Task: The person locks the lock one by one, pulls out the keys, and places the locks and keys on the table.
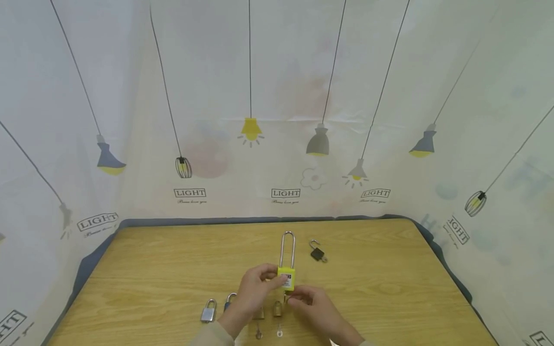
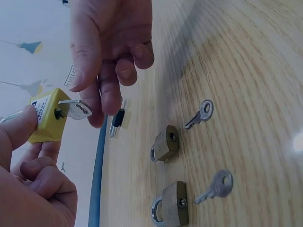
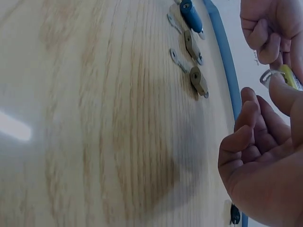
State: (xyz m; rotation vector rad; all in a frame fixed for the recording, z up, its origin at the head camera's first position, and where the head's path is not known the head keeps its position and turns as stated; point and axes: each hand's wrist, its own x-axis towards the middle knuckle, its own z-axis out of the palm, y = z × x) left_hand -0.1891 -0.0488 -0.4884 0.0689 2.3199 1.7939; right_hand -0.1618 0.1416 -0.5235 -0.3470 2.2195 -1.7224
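My left hand [image 1: 255, 288] grips a yellow padlock [image 1: 286, 279] by its body, thumb across the white label. Its long metal shackle [image 1: 287, 247] points up and away. From the keyhole at the bottom sticks a key [image 2: 75, 109], seen in the left wrist view. Around that key is my right hand [image 1: 316, 305]; the thumb [image 2: 85, 71] stands apart from the fingers, and a fingertip overlaps the key's edge in that view. Below the hands lie a small brass padlock [image 2: 165, 143] and a larger one [image 2: 175, 205], each beside a loose key [image 2: 200, 113].
A silver padlock [image 1: 208, 311] and a blue padlock [image 1: 229, 301] lie left on the wooden table [image 1: 381, 288], the blue one partly behind the left hand. Farther back sits a black padlock [image 1: 317, 253], its shackle open, with a key in it. A printed cloth hangs around the table.
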